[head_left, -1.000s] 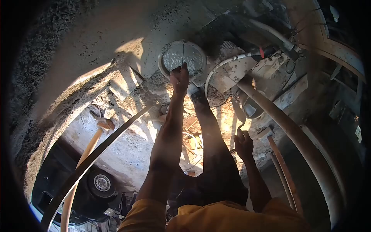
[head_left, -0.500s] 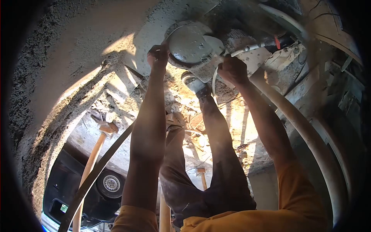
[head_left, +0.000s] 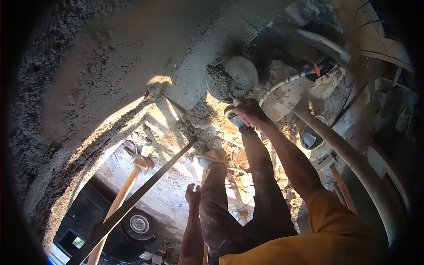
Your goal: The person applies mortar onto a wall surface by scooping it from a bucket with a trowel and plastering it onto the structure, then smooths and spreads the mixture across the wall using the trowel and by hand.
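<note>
My right hand point(head_left: 251, 112) is closed around the handle of a trowel point(head_left: 234, 98) at the top centre. A lump of wet grey mortar point(head_left: 218, 82) sits on the trowel's blade, over a round bucket point(head_left: 252, 73) with more grey mortar inside. The blade itself is mostly hidden under the lump. Lower down, beside my left knee, my left hand point(head_left: 193, 195) hangs with loosely bent fingers, apart from any object. My shoes stand on rubble below the bucket.
Rough mortared wall point(head_left: 97, 79) fills the upper left. A long dark bar point(head_left: 145, 181) crosses diagonally near a wooden-handled hammer point(head_left: 128, 181). Thick pipe point(head_left: 340, 143), a second bucket point(head_left: 323, 119) and a hose point(head_left: 276, 86) lie right. A dark car point(head_left: 119, 225) stands lower left.
My left hand has left the bucket's side and dropped beside my knee. The bucket appears lower and farther right, and my right hand now has the trowel loaded with mortar over it.
</note>
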Demonstrator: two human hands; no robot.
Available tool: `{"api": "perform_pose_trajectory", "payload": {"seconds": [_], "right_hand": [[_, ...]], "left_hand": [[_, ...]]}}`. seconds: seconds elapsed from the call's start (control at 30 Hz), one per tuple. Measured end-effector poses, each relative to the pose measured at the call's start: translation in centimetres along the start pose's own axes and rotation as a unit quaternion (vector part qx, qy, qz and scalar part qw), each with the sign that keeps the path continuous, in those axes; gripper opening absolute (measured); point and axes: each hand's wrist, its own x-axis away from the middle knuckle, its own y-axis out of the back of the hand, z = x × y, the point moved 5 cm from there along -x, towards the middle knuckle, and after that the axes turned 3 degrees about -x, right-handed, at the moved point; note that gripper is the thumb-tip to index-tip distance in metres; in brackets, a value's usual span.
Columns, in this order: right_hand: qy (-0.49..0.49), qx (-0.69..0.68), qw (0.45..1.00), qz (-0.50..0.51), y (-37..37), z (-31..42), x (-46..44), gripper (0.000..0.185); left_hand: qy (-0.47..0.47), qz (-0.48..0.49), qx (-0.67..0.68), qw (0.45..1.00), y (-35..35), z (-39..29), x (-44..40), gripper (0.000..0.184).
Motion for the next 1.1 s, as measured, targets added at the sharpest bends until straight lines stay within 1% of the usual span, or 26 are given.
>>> {"api": "perform_pose_trajectory", "payload": {"seconds": [0.03, 0.07, 0.1, 0.13, 0.17, 0.2, 0.27, 0.3, 0.33, 0.4, 0.43, 0.47, 0.5, 0.53, 0.57, 0.6, 0.67, 0.73, 0.8, 0.83, 0.87, 0.9, 0.97, 1.0, 1.07, 1.1], "right_hand": [[0.031, -0.003, 0.999, -0.005, -0.5, 1.7, 2.4, 0.025], [0.053, -0.028, 0.998, -0.006, -1.3, 3.3, 4.8, 0.018], [0.07, -0.008, 0.997, -0.026, -1.8, 5.6, 7.9, 0.021], [0.081, -0.028, 0.996, -0.014, -2.2, 6.9, 10.1, 0.018], [0.091, -0.048, 0.995, -0.001, -2.5, 8.1, 12.4, 0.015], [0.097, -0.083, 0.992, 0.004, -2.8, 10.9, 15.6, 0.013], [0.123, -0.152, 0.981, 0.004, -2.9, 16.3, 20.2, 0.019], [0.136, -0.186, 0.973, 0.0, -2.7, 18.8, 22.2, 0.024], [0.175, -0.239, 0.955, 0.025, -2.0, 21.8, 24.3, 0.021], [0.205, -0.32, 0.924, 0.037, -0.4, 25.4, 25.8, 0.029], [0.222, -0.354, 0.908, 0.038, 0.7, 27.9, 26.7, 0.034], [0.241, -0.426, 0.87, 0.065, 1.6, 30.4, 27.7, 0.041], [0.289, -0.417, 0.86, 0.057, 3.1, 33.1, 29.0, 0.046], [0.32, -0.429, 0.843, 0.043, 4.5, 36.1, 30.6, 0.047], [0.337, -0.443, 0.83, 0.028, 6.0, 39.0, 32.4, 0.047], [0.371, -0.437, 0.819, 0.028, 7.7, 41.4, 33.7, 0.048], [0.422, -0.438, 0.793, 0.005, 10.6, 45.9, 36.3, 0.053], [0.472, -0.449, 0.759, -0.011, 13.5, 49.7, 38.4, 0.053], [0.52, -0.452, 0.724, -0.031, 16.5, 53.3, 40.2, 0.054], [0.544, -0.451, 0.706, -0.057, 17.8, 55.0, 41.2, 0.051], [0.565, -0.45, 0.687, -0.083, 19.0, 56.5, 42.2, 0.048], [0.585, -0.445, 0.665, -0.137, 20.0, 57.9, 43.2, 0.044], [0.618, -0.43, 0.613, -0.241, 21.6, 60.9, 44.5, 0.037], [0.643, -0.412, 0.565, -0.31, 22.3, 62.2, 44.7, 0.033], [0.679, -0.37, 0.459, -0.437, 23.2, 65.2, 44.5, 0.026], [0.682, -0.36, 0.407, -0.489, 23.7, 66.7, 43.5, 0.026]], "left_hand": [[0.069, 0.045, -0.078, 0.994, 1.7, 2.1, 3.5, 0.06], [0.067, 0.114, -0.111, 0.985, 2.5, 5.4, 6.2, 0.079], [0.133, 0.162, -0.145, 0.967, 4.3, 5.2, 9.3, 0.091], [0.103, 0.172, -0.109, 0.974, 4.0, 8.7, 11.2, 0.091], [0.149, 0.303, -0.115, 0.934, 4.5, 8.8, 12.2, 0.073], [0.125, 0.296, -0.052, 0.946, 6.8, 5.5, 10.0, 0.072], [0.069, 0.291, 0.066, 0.952, 11.7, -1.2, 5.9, 0.07], [0.044, 0.296, 0.121, 0.946, 14.4, -4.1, 5.0, 0.069], [0.026, 0.305, 0.172, 0.936, 17.2, -5.9, 5.2, 0.068], [-0.001, 0.325, 0.273, 0.905, 22.6, -8.2, 7.1, 0.066], [-0.136, 0.193, 0.272, 0.933, 28.2, -14.3, 6.2, 0.048], [-0.253, 0.035, 0.233, 0.938, 34.2, -20.4, 6.1, 0.031], [-0.392, -0.078, 0.273, 0.875, 41.1, -27.7, 8.6, 0.027], [-0.414, -0.207, 0.127, 0.877, 47.7, -34.4, 12.4, 0.029], [-0.47, -0.295, 0.109, 0.825, 53.7, -38.8, 14.8, 0.035], [-0.446, -0.368, 0.136, 0.805, 59.1, -41.3, 15.7, 0.043], [-0.464, -0.515, 0.066, 0.718, 67.6, -47.9, 22.8, 0.047], [-0.466, -0.645, -0.011, 0.605, 75.4, -53.0, 28.2, 0.052], [-0.479, -0.727, -0.068, 0.488, 82.2, -56.7, 31.3, 0.06], [-0.473, -0.765, -0.094, 0.427, 84.5, -58.9, 33.0, 0.065], [-0.466, -0.784, -0.126, 0.391, 86.1, -61.1, 34.8, 0.067], [-0.457, -0.801, -0.155, 0.353, 87.1, -62.8, 36.2, 0.069], [-0.409, -0.824, -0.211, 0.331, 88.0, -65.1, 37.1, 0.072], [-0.384, -0.834, -0.238, 0.317, 88.4, -66.0, 37.2, 0.074], [-0.395, -0.831, -0.242, 0.309, 88.5, -66.7, 37.0, 0.071], [-0.4, -0.828, -0.245, 0.308, 88.3, -66.9, 36.7, 0.07]]}}
